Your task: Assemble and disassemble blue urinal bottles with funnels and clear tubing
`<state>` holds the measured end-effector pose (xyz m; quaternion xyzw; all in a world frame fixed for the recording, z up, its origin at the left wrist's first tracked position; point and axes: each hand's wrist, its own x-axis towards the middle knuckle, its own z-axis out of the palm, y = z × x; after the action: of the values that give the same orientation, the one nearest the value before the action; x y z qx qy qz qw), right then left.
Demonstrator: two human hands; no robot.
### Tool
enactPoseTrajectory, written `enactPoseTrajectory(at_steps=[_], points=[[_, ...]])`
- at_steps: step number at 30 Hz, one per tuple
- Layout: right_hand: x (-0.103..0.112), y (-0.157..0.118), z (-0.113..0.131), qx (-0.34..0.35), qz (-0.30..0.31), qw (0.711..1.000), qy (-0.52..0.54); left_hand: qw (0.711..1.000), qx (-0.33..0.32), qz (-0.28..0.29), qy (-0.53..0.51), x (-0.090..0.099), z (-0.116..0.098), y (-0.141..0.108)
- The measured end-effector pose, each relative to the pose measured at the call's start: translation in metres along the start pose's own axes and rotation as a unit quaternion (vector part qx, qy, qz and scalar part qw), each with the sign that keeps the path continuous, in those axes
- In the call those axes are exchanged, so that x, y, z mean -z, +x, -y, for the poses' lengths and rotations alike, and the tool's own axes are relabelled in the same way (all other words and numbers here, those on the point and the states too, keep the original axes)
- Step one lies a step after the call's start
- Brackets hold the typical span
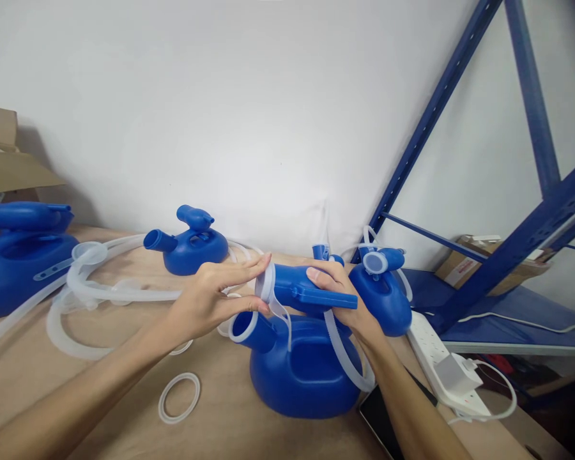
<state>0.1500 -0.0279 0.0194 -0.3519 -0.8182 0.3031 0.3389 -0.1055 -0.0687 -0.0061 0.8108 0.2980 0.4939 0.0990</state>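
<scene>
My right hand point(335, 284) is wrapped round a blue handled funnel piece point(292, 284), held level above a blue jug point(301, 383). My left hand point(230, 291) presses a translucent white cap point(266, 281) at the piece's left end, fingers and thumb at its rim. A thin strap hangs from the cap towards the jug. The jug stands upright on the table, its open spout point(249, 329) pointing up and left. A clear ribbed tube point(347, 354) curves down the jug's right side.
More blue jugs stand at the far left point(23, 268), back point(194, 252) and right point(386, 297). Clear tubing point(76, 300) coils at left. A white ring point(179, 397) lies in front. A power strip point(443, 364), black phone point(388, 415) and blue shelf frame point(441, 108) are at right.
</scene>
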Motion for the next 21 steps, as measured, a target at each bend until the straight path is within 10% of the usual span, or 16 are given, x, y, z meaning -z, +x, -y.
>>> enactPoseTrajectory(at_steps=[8, 12, 21], points=[[-0.004, -0.005, 0.012, 0.059, -0.028, 0.997, 0.045, 0.97, -0.166, -0.008, 0.178, 0.0, 0.004, 0.002], [-0.014, -0.006, 0.02, 0.078, 0.024, 0.99, 0.115, 0.927, -0.258, -0.112, 0.249, -0.008, 0.002, -0.004], [-0.029, -0.009, 0.025, 0.104, -0.043, 0.991, 0.07, 0.955, -0.12, -0.133, 0.237, -0.013, -0.012, -0.011]])
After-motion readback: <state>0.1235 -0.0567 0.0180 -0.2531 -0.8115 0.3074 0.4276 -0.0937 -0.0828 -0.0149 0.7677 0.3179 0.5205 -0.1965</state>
